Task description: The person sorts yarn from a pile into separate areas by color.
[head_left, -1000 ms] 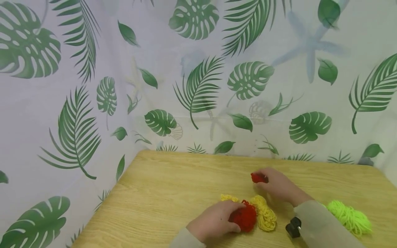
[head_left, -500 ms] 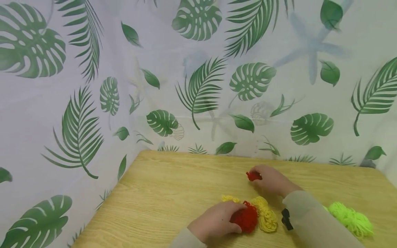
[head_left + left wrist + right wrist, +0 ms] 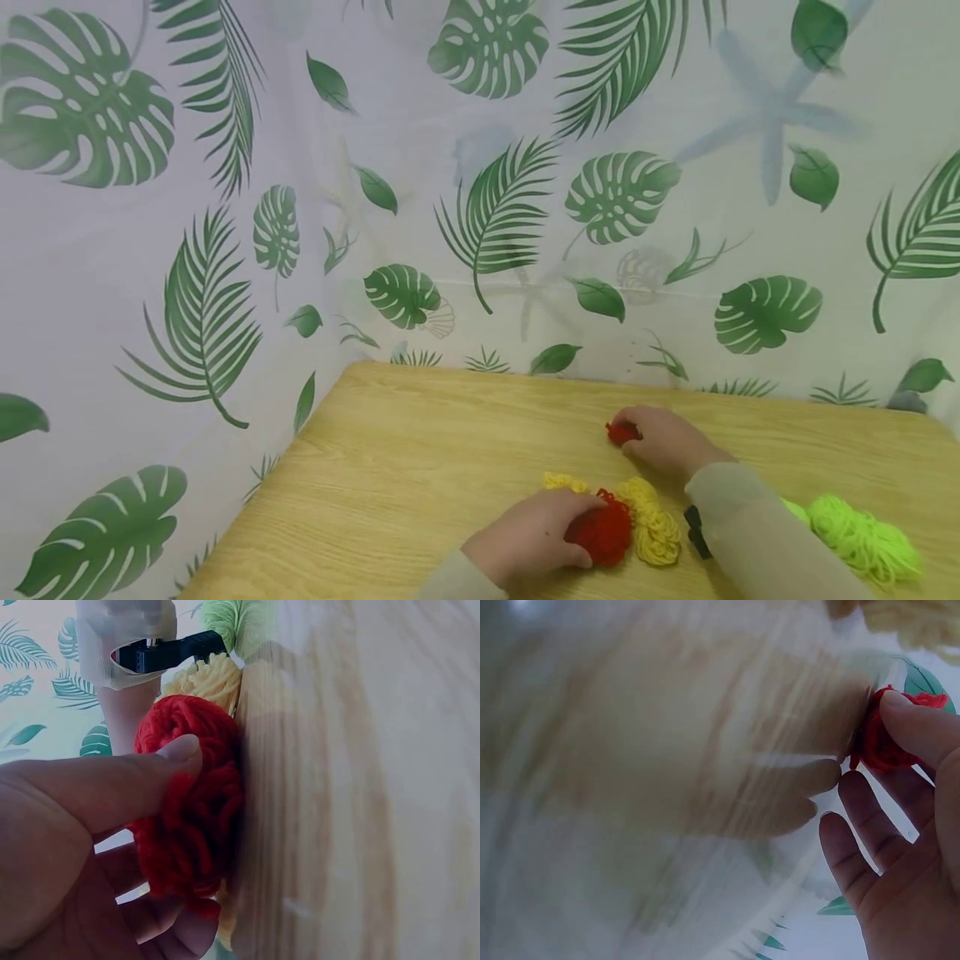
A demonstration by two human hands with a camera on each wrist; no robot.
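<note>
**Matt fibre over glossy grain**

Larger red bundle point(image 3: 609, 537): looks like yarn, matt, rough with loops and twisted strands at your left wrist view. Smaller red bundle point(image 3: 621, 433): same yarn look, matt. Yellow yarn point(image 3: 657, 533): plied, lumpy, dull. Neon-green yarn point(image 3: 866, 537): loose strands, matt. Tabletop point(image 3: 405, 442): wood-grain, smooth, glossy enough to show you blurred reflections (you can't tell solid wood from printed laminate). Backdrop point(image 3: 487, 325): thin, smooth printed sheeting, lightly creased; cloth or plastic, unclear. Your right sleeve point(image 3: 768, 533): soft-looking matt cloth. Wrist bracket point(image 3: 176, 652): hard black, plastic by its look.
</note>
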